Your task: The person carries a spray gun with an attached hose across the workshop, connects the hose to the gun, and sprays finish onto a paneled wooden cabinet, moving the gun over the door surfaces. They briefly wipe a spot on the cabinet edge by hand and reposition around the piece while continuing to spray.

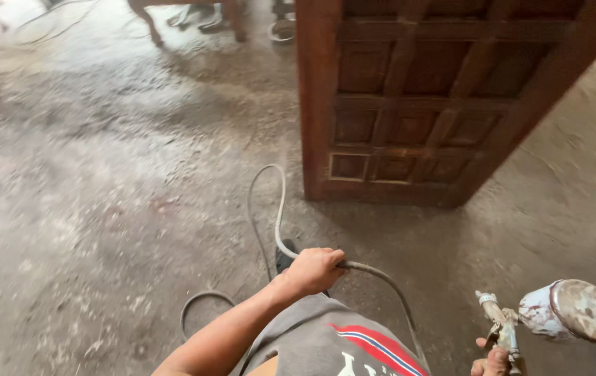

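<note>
On a dusty concrete floor [89,209], a person stands over a carved wooden door [423,104] that rises upright at the far right of the scene, its panelled face turned toward the camera and its bottom rail resting on the ground. Left hand [315,270] is closed in a fist around a grey air hose [280,209], gripping it at mid-frame above the person's grey shorts [312,341]. From that grip the hose runs two ways: one length loops up and away toward the near left corner of the door, then curls back down past the arm to the floor; the other bends right and down toward the spray gun [513,327]. Right hand [490,361] shows only its fingers at the bottom edge, wrapped on the gun's handle, so the hold looks closed though most of the hand is cut off. The gun's paint-crusted metal cup [576,311] lies tilted on its side, its round lid facing the camera, and the nozzle end points up and left, roughly toward the door's bottom right corner. The door lies ahead and slightly right of both hands; the right hand with the gun is the nearer to its lower right corner, the left nearer to its left stile. Its long axis runs upward out of frame. Chair legs [148,21] and loose cable [284,31] sit well apart at the far edge
</note>
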### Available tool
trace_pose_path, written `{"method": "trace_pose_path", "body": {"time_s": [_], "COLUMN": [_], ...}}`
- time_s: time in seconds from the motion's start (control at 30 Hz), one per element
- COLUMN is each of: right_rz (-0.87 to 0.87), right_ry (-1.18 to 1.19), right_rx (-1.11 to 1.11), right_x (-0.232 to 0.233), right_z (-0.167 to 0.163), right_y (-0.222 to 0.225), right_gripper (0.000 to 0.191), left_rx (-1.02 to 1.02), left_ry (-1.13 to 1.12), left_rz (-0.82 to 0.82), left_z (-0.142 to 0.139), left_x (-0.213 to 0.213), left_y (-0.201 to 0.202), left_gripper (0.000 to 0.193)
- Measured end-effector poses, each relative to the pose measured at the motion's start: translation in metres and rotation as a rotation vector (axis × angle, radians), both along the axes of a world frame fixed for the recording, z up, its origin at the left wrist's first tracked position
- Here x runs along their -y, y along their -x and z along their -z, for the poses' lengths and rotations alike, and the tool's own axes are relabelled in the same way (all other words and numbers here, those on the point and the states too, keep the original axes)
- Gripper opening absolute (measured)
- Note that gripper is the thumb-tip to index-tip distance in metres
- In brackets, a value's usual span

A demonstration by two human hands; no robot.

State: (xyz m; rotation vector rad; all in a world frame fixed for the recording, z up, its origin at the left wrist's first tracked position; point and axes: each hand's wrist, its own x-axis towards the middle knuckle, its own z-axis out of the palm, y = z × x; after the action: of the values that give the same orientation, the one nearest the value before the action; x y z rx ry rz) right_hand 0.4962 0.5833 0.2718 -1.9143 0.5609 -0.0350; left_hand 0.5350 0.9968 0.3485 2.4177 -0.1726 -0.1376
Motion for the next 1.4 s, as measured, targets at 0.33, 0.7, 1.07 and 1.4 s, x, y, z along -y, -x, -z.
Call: {"method": "trace_pose_path", "body": {"time_s": [0.33,0.7,1.07,1.4], "right_rz": [-0.322,-0.335,-0.792,-1.115], "right_ry": [-0.298,-0.208,-0.409,-0.353], "right_rx": [0.349,0.113,0.246,0.278], "right_x": [-0.064,-0.217,-0.411,-0.559], "right_z": [-0.018,-0.062,-0.126,-0.105], "right_y": [-0.045,-0.030,-0.015,-0.154], "right_gripper": [0.061,0.069,0.051,0.051], "left_rx": [-0.400,-0.583,-0.278,0.168], "left_ry": [-0.351,-0.202,-0.082,0.196], "left_rz": [-0.479,-0.827,-0.954,-0.989], "left_z": [0.013,0.015,-0.014,0.008], "left_x": [-0.070,-0.212,-0.350,-0.405], "left_y": [0.110,0.222,0.290,0.147], "left_gripper": [0.024,0.032,0.026,0.025]}}
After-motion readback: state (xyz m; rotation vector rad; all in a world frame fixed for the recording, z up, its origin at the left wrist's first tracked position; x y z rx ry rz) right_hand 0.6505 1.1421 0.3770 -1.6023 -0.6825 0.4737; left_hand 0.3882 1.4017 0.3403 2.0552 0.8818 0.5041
